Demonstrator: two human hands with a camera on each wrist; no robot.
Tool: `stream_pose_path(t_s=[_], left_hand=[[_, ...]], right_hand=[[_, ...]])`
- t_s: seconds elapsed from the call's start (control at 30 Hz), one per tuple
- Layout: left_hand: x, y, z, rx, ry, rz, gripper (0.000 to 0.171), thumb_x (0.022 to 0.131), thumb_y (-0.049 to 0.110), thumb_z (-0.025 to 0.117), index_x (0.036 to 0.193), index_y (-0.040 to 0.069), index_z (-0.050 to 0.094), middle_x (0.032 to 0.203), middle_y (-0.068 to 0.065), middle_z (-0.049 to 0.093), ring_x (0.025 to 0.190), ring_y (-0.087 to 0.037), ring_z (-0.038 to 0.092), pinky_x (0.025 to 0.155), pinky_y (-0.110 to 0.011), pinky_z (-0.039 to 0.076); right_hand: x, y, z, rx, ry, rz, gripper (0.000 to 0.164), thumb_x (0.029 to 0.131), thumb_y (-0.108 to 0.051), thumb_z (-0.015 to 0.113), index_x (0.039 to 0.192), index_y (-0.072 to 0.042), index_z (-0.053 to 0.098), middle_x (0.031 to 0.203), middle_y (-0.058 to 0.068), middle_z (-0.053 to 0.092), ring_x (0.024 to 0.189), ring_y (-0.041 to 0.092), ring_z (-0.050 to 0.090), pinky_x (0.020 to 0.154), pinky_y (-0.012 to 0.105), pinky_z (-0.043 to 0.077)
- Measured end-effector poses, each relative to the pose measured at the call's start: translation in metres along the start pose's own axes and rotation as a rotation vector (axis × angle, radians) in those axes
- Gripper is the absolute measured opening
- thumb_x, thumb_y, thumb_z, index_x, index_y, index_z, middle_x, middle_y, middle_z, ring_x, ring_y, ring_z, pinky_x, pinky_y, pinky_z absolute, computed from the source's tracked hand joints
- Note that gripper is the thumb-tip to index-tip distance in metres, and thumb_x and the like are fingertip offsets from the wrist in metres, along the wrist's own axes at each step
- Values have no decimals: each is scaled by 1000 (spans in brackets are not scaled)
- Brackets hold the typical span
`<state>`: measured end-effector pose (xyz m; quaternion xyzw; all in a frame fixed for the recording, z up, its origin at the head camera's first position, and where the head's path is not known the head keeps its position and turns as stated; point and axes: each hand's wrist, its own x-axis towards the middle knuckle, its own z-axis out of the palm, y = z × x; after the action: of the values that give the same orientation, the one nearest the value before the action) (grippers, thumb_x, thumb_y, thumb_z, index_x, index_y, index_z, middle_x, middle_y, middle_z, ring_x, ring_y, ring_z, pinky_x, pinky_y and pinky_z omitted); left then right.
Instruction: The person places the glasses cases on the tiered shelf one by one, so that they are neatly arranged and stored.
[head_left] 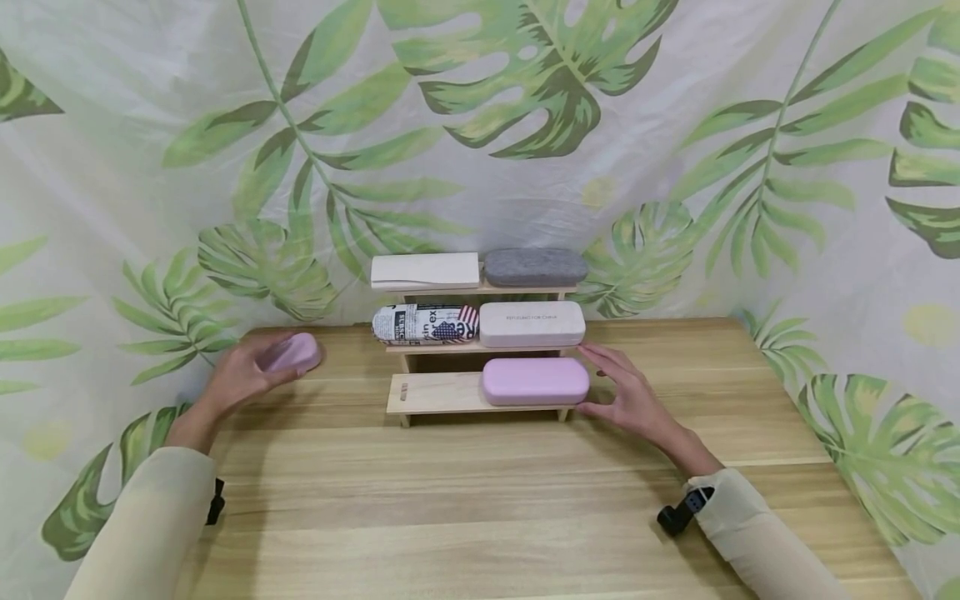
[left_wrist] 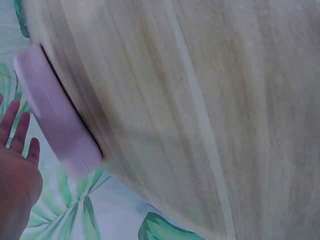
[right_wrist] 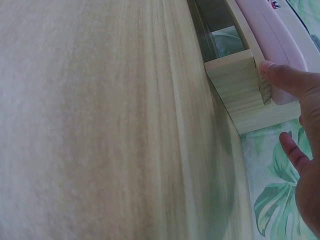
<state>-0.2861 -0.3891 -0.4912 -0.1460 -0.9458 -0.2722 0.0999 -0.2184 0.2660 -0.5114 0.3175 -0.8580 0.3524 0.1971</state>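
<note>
A lilac glasses case (head_left: pixel 292 354) rests on the table at the far left. My left hand (head_left: pixel 251 367) is around its near end in the head view; in the left wrist view the straightened fingers (left_wrist: pixel 20 132) stand slightly apart from the case (left_wrist: pixel 57 115). At the right end of a three-tier wooden shelf (head_left: pixel 435 396) is my right hand (head_left: pixel 626 392), fingers spread. Its thumb (right_wrist: pixel 282 77) touches the edge of the lowest tier, beside a second lilac glasses case (head_left: pixel 536 382) lying there.
The middle tier bears a newsprint-patterned case (head_left: pixel 425 324) and a white case (head_left: pixel 532 324). On the top tier lie a cream case (head_left: pixel 425 271) and a grey felt case (head_left: pixel 536 267). A leaf-print cloth (head_left: pixel 525 183) hangs behind the wooden table (head_left: pixel 480 508).
</note>
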Motion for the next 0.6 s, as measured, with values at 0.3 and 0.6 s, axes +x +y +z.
stream_pose_path(t_s=[0.3, 0.6], left_hand=[[0, -1, -1, -1, -57, -46, 80, 86, 39, 87, 148, -2, 58, 145, -33, 58, 124, -48, 56, 90, -53, 41], [2, -5, -3, 5, -75, -56, 79, 87, 39, 86, 148, -3, 58, 141, -35, 60, 115, -44, 59, 85, -47, 42]], right_hand=[[-1, 1, 0, 15, -5, 22, 99, 65, -8, 102, 153, -3, 55, 154, 17, 55, 134, 29, 53, 90, 49, 59], [0, -1, 1, 17, -12, 32, 100, 65, -8, 102, 153, -4, 54, 155, 17, 55, 135, 36, 54, 92, 51, 59]])
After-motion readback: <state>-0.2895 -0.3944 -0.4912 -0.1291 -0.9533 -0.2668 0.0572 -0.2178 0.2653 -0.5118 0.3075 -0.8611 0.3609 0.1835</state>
